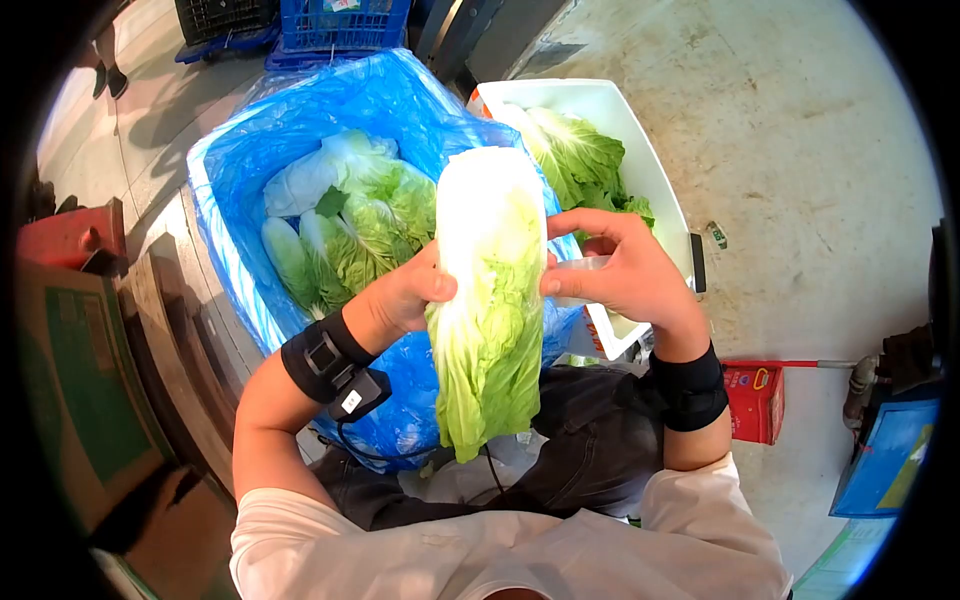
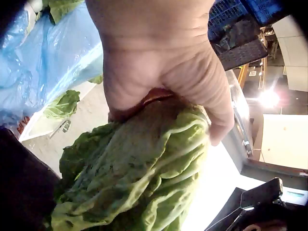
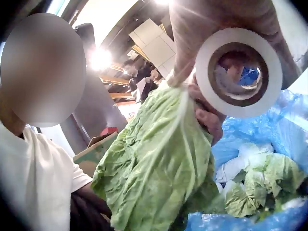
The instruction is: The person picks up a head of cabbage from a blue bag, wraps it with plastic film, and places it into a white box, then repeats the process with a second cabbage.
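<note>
A long napa cabbage (image 1: pixel 488 310), white at the base and green at the leafy end, is held up in front of the body, leaves toward me. My left hand (image 1: pixel 408 288) grips its left side, thumb across the front; the left wrist view shows fingers and thumb spread around it. At the cabbage's right edge, my right hand (image 1: pixel 640 265) holds a roll of tape (image 3: pixel 202 72), white with a brown core, between thumb and fingers. From the right wrist, the roll overlaps that hand beside the cabbage leaves (image 3: pixel 154 154).
Below lies a blue-plastic-lined box (image 1: pixel 215 215) with several napa cabbages (image 1: pixel 375 235) inside. To its right stands a white foam box (image 1: pixel 655 150) with more cabbage. Blue crates (image 1: pixel 340 30) are at the back, cardboard boxes (image 1: pixel 85 350) at left, a red box (image 1: pixel 755 400) at right.
</note>
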Tool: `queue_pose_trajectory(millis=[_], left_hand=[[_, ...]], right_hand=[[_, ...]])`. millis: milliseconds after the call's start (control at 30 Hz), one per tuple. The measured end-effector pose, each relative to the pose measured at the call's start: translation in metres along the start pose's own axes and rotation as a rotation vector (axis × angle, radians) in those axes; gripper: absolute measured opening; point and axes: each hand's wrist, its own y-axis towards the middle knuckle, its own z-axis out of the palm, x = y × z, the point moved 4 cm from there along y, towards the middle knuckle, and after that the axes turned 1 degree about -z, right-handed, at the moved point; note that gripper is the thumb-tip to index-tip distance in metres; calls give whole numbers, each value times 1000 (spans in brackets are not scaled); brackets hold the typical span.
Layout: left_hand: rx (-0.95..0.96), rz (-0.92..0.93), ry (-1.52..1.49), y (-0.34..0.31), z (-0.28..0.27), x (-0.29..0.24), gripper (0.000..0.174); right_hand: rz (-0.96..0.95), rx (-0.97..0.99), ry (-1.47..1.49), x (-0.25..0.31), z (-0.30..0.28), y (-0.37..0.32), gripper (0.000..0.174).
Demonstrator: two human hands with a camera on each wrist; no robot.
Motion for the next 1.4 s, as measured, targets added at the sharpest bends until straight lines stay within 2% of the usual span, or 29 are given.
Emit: queue_pose_trajectory(millis=[100,167,200,267,300,367,500,567,600,633,700,767,867,933,1000,1067,1167,1233,1267,1333,1400], left_hand=[[-31,-4,25,-5,2,-5,110],[-22,-63,41,-9,4,-7,110],[-23,-59,41,-9,3,-7,110],[-15,-11,137,-7,0,-6,110],[-17,0,139,-6,0,-5,110],[-42,102,52,-2,-2,-8,97],[-159,155,75,8,-17,-5,83],[-232,44,104,13,-25,0,72],[-215,25,26,13,-18,0,83],[-215,17,22,14,-17,7,83],[-277,173,584,16,-13,8,76],[-337,177,551,17,-8,5,70],[-300,166,458,15,-10,-1,64],[-302,68,253,10,-19,2,59],[-305,44,269,6,-29,4,60],[-307,18,285,1,-41,9,60],[-315,-54,115,-5,-52,14,63],[-286,-67,51,-5,-52,14,74],[-284,-69,52,-4,-52,15,74],[-201,-57,58,-3,-48,16,88],[-182,-48,54,-5,-36,15,92]], right_hand=[[-29,94,61,-4,6,3,49],[-320,156,133,-1,12,2,47],[-322,159,131,1,13,1,47],[-191,218,286,2,13,-2,44],[-195,227,278,2,10,-3,44],[-31,154,235,-9,3,-3,42],[-77,28,357,-7,0,2,39],[-80,-91,130,-12,-3,7,40],[-76,-92,132,-10,-2,9,40],[-26,-107,89,-11,1,12,42],[26,-120,46,-14,5,14,43],[-53,-128,-105,-14,8,15,46],[-71,-123,-44,-14,7,13,45],[-23,-120,-23,-12,1,6,46],[23,-114,-2,-14,-5,3,47],[-108,-163,-119,-11,-12,1,49],[-123,-187,-141,-15,-23,-2,51],[-82,-197,-157,-10,-26,-6,52],[-44,-204,-174,-9,-26,-7,52],[-57,-186,-187,-10,-25,-4,53],[-71,-166,-202,-10,-21,-1,54]])
